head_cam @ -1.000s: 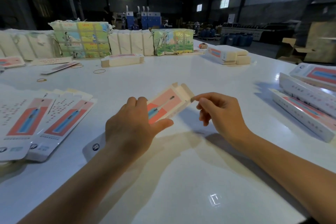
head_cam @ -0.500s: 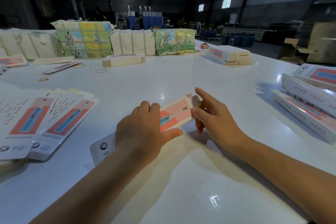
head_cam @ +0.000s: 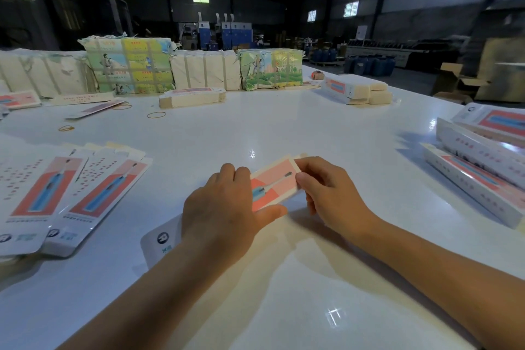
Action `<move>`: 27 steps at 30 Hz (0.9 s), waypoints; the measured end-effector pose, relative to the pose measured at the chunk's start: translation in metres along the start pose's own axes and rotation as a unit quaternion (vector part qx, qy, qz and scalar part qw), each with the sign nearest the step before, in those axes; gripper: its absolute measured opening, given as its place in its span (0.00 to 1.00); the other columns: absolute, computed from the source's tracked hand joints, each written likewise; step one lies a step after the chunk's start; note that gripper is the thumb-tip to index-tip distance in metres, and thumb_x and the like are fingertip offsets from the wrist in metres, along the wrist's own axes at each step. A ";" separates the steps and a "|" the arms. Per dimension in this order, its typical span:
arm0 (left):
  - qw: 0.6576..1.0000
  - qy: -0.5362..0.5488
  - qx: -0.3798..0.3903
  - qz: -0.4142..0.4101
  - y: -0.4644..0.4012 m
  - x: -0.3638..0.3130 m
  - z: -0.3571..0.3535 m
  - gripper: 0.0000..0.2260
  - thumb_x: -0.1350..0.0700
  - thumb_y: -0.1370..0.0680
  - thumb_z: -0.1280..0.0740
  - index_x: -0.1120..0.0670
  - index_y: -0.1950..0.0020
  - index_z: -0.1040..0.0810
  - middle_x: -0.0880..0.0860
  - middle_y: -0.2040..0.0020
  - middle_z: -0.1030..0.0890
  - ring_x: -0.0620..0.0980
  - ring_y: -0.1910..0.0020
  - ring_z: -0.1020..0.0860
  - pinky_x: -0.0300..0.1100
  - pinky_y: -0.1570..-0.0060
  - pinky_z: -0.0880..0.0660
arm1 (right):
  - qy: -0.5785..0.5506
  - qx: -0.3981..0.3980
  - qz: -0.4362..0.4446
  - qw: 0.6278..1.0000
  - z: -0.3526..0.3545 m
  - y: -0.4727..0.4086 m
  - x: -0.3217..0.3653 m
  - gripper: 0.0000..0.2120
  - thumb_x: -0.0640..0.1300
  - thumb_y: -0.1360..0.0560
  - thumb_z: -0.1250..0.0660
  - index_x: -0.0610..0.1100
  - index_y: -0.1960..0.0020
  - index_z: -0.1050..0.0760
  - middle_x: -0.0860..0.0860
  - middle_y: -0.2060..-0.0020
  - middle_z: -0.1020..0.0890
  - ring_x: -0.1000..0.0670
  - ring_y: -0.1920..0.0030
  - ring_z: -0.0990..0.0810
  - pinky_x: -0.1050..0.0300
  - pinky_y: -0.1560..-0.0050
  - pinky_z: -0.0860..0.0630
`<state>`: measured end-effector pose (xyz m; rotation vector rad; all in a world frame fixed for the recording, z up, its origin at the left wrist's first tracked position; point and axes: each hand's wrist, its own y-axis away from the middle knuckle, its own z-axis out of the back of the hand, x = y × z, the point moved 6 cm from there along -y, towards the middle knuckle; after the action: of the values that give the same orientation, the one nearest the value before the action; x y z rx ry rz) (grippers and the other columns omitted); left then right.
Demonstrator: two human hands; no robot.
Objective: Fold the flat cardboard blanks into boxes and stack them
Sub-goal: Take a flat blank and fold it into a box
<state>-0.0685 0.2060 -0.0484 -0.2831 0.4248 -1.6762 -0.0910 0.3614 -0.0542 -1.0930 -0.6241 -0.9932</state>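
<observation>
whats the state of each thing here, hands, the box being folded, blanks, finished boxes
left hand: grips the box being folded
right hand: fingers curled on the box's far end
box being folded: held, far end being closed
flat blanks: unfolded, fanned out
finished boxes: folded, piled at right

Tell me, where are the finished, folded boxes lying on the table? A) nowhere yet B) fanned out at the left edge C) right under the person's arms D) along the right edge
D: the folded boxes lie side by side along the right edge of the table, while the fanned pile at the left is flat blanks.
</observation>
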 end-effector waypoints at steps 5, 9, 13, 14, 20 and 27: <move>1.000 0.022 0.003 0.016 0.000 0.002 0.001 0.28 0.26 0.33 0.49 0.46 0.45 0.36 0.44 0.56 0.36 0.44 0.57 0.31 0.36 0.68 0.37 | 0.127 -0.021 0.040 0.991 0.004 -0.001 0.003 0.10 0.42 0.21 0.39 0.52 0.50 0.20 0.54 0.61 0.25 0.57 0.61 0.27 0.66 0.59 0.32; 0.995 0.091 0.005 0.030 0.000 0.005 0.004 0.26 0.26 0.34 0.49 0.44 0.51 0.41 0.43 0.55 0.34 0.44 0.57 0.30 0.36 0.68 0.35 | 0.131 -0.120 0.034 0.984 0.024 -0.003 0.002 0.25 0.54 0.27 0.31 0.53 0.32 0.31 0.57 0.47 0.30 0.60 0.50 0.28 0.68 0.53 0.31; 0.994 0.105 0.004 0.022 0.001 0.000 0.004 0.25 0.27 0.32 0.46 0.45 0.48 0.37 0.43 0.55 0.33 0.44 0.57 0.30 0.38 0.66 0.35 | -0.269 -0.001 -0.164 0.949 0.004 -0.009 -0.025 0.33 0.44 0.30 0.28 0.48 0.29 0.37 0.50 0.44 0.22 0.51 0.50 0.18 0.57 0.56 0.21; 0.995 0.098 0.006 0.015 0.001 -0.002 0.003 0.26 0.27 0.33 0.46 0.45 0.47 0.35 0.44 0.55 0.33 0.44 0.56 0.30 0.38 0.66 0.35 | -0.369 0.039 -0.192 0.908 -0.003 -0.010 -0.026 0.29 0.40 0.32 0.29 0.42 0.33 0.32 0.46 0.49 0.18 0.47 0.52 0.17 0.54 0.57 0.20; 0.997 0.077 0.016 0.002 0.002 -0.010 0.000 0.28 0.27 0.31 0.47 0.47 0.42 0.35 0.43 0.54 0.35 0.43 0.56 0.31 0.37 0.60 0.29 | -0.178 0.008 -0.073 0.981 0.001 -0.007 -0.018 0.04 0.39 0.24 0.36 0.42 0.52 0.23 0.49 0.61 0.17 0.50 0.58 0.17 0.55 0.54 0.21; 1.000 0.019 0.003 0.008 0.004 -0.016 0.000 0.27 0.28 0.30 0.48 0.46 0.42 0.38 0.44 0.55 0.37 0.42 0.57 0.34 0.36 0.62 0.31 | 0.147 -0.006 0.056 0.988 -0.004 0.008 0.003 0.07 0.49 0.18 0.47 0.51 0.49 0.31 0.57 0.60 0.21 0.59 0.58 0.22 0.69 0.61 0.28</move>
<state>-0.0623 0.2212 -0.0491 -0.2434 0.4498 -1.6692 -0.0829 0.3575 -0.0569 -0.9577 -0.3139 -1.0360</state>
